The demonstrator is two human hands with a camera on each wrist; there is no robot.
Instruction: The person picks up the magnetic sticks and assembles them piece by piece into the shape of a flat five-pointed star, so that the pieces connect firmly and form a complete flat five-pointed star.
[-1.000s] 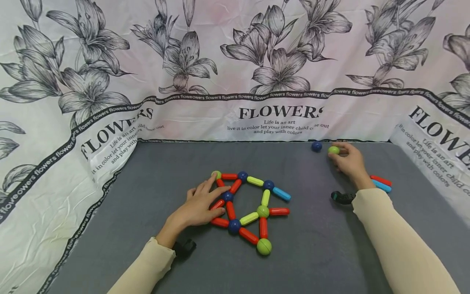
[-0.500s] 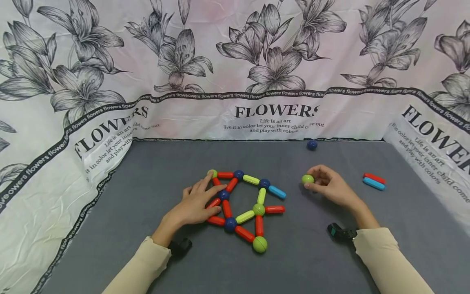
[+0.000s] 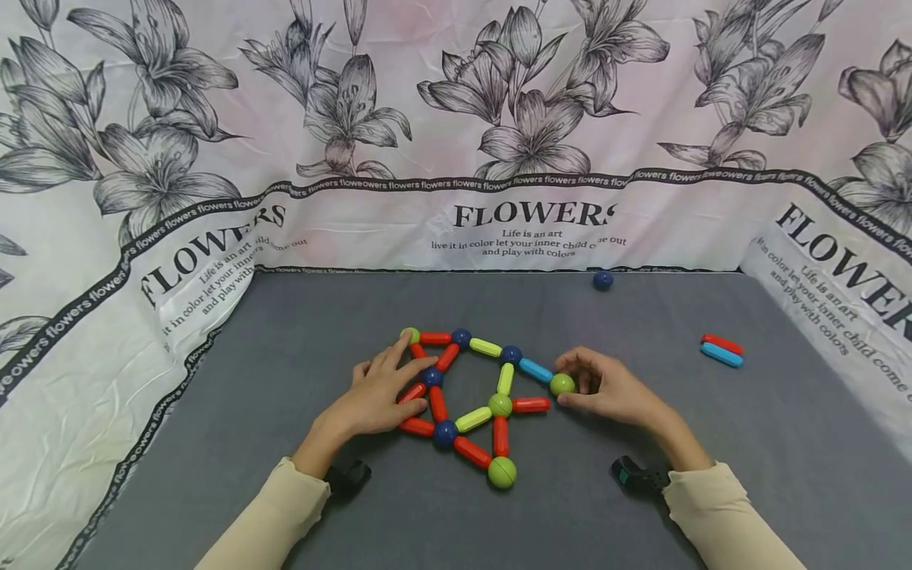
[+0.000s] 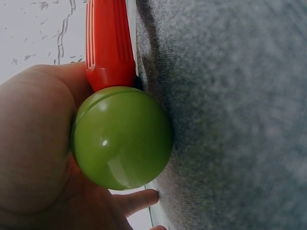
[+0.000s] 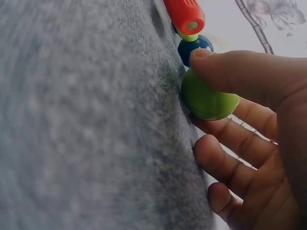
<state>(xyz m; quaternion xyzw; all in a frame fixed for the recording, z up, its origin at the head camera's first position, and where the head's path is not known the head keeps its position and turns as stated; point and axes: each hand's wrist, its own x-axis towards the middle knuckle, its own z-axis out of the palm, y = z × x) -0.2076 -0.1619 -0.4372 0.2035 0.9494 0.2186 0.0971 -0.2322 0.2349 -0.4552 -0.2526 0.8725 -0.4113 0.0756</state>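
Observation:
My right hand [image 3: 613, 388] pinches a green ball [image 3: 562, 385] between thumb and fingers at the outer end of a light blue rod [image 3: 535, 370]. The rod's other end meets a dark blue ball [image 3: 511, 355] of a flat magnetic-type ball-and-rod frame. My left hand [image 3: 378, 396] rests over the frame's left side, fingers spread; a fingertip touches the far green ball [image 3: 409, 336]. Below its palm, in the left wrist view, sits another green ball [image 4: 122, 139] joined to a red rod [image 4: 110, 45]. One red rod [image 3: 530, 405] sticks out rightward from a middle green ball [image 3: 500, 405].
A loose dark blue ball [image 3: 602, 280] lies at the table's far edge. On the right, a red rod [image 3: 723, 343] and a light blue rod [image 3: 722, 355] lie side by side on the grey tabletop [image 3: 570, 507]. Flower-printed cloth [image 3: 342, 229] stands behind.
My right hand has carried the green ball from the far right of the table, leftward and nearer, to the light blue rod's end. The left hand has stayed on the frame.

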